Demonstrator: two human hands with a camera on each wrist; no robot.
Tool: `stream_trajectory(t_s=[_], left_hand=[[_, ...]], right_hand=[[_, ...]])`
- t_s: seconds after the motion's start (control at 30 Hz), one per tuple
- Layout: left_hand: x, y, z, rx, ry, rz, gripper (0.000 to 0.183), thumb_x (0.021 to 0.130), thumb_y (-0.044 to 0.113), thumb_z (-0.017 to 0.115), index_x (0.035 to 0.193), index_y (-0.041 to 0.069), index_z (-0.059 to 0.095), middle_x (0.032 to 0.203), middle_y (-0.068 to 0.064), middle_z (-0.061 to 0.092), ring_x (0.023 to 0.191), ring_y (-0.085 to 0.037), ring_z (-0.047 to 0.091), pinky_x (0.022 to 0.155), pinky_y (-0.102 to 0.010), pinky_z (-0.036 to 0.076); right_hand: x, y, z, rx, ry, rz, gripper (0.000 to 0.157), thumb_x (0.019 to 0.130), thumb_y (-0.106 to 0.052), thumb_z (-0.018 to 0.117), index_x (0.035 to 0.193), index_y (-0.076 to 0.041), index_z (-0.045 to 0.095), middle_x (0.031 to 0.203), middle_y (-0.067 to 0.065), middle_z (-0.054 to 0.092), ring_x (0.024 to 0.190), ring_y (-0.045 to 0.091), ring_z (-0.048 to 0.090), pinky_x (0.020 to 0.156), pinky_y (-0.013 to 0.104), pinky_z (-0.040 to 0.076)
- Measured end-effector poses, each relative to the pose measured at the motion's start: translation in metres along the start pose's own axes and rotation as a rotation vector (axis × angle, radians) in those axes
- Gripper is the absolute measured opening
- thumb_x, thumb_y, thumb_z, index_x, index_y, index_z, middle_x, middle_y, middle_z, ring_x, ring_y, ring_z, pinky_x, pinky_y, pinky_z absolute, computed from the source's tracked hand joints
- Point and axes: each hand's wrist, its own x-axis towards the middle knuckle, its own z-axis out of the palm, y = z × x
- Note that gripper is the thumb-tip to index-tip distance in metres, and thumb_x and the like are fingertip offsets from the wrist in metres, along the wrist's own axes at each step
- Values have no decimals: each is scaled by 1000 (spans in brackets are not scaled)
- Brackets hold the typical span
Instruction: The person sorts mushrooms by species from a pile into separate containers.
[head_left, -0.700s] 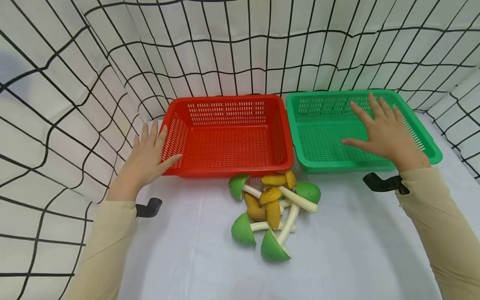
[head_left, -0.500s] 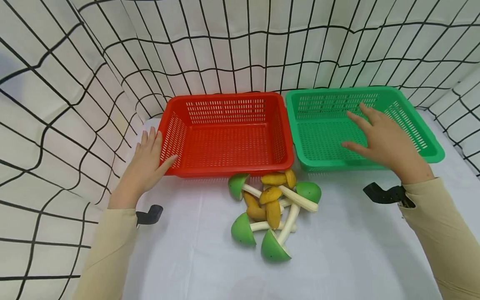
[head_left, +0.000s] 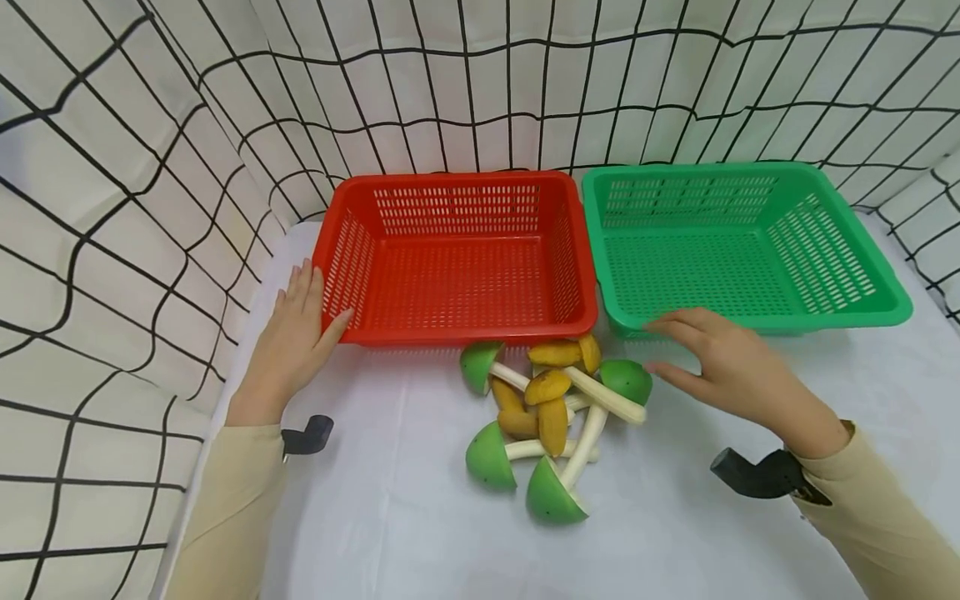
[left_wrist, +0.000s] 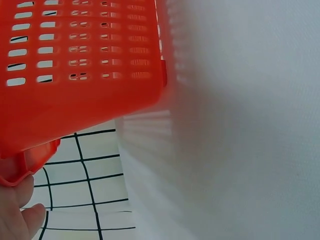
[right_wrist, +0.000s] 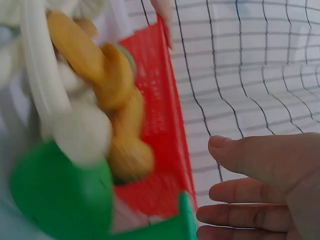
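My left hand (head_left: 285, 346) lies with straight fingers along the left rim of the red basket (head_left: 457, 283); its fingertips also show at the rim in the left wrist view. Over the front edge of the green basket (head_left: 682, 267), my right hand (head_left: 727, 371) holds nothing, its thumb and fingers spread apart. Just left of its fingertips is a green mushroom cap (head_left: 627, 381) with a pale stem. It belongs to a pile of toy mushrooms: green-capped ones (head_left: 491, 457) with long white stems, and several small yellow-brown ones (head_left: 553, 425).
Both baskets stand side by side at the back, with the pile in front of them. White cloth (head_left: 360, 500) covers the table. Black netting (head_left: 480, 87) over white sheeting rises behind and at the sides. A black wrist camera (head_left: 757, 473) sits at the right sleeve.
My right hand has come back from above the green basket, toward the pile and down in the view. My left hand stays at the red rim; the head view has shifted slightly.
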Motion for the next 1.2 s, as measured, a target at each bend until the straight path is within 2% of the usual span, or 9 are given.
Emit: stream_trajectory(t_s=[0.13, 0.27, 0.37, 0.63, 0.8, 1.07, 1.2], left_hand=[[1, 0, 0, -5, 17, 13, 74, 100, 40, 35, 146, -11, 7, 154, -26, 2, 142, -36, -2, 112, -53, 5], [3, 1, 1, -13, 26, 15, 74, 100, 39, 36, 146, -10, 7, 154, -24, 1, 142, -35, -2, 112, -53, 5], [4, 2, 1, -10, 24, 14, 73, 100, 39, 36, 147, -10, 6, 155, -24, 1, 143, -33, -4, 112, -53, 5], [3, 2, 1, 9, 12, -1, 71, 100, 36, 35, 146, -10, 5, 155, -23, 0, 143, -34, -3, 112, -53, 5], [1, 3, 2, 5, 27, 1, 65, 101, 28, 32, 145, -12, 8, 155, -23, 1, 143, -33, -3, 113, -51, 4], [1, 1, 5, -1, 34, 0, 61, 100, 22, 31, 145, -12, 9, 155, -24, 2, 142, -35, -1, 113, -51, 4], [1, 1, 4, 6, 31, -16, 61, 100, 23, 30, 145, -12, 9, 154, -25, 3, 143, -34, -2, 113, -51, 3]], right_hand=[[1, -15, 18, 79, -36, -86, 35, 70, -17, 82, 100, -3, 69, 96, 5, 65, 87, 20, 62, 68, 36, 54], [2, -26, 34, 122, -55, -120, 25, 68, -15, 83, 87, -6, 69, 82, -2, 59, 68, 8, 52, 55, 22, 46], [1, -28, 40, 122, -68, -83, 23, 66, -14, 84, 81, -7, 68, 75, -5, 55, 61, 4, 43, 50, 18, 39], [3, -29, 44, 132, -198, 80, 20, 70, -16, 82, 76, -8, 64, 62, -9, 43, 56, 4, 37, 46, 19, 33], [4, -28, 45, 161, -205, 95, 15, 73, -11, 79, 76, -8, 65, 62, -9, 45, 55, 3, 37, 45, 19, 35], [1, -21, 44, 328, -185, 133, 10, 76, -9, 77, 80, -10, 67, 65, -13, 51, 56, 1, 44, 47, 20, 40], [1, -18, 43, 374, -179, 142, 8, 78, -9, 75, 82, -9, 67, 66, -14, 54, 58, 0, 47, 48, 20, 41]])
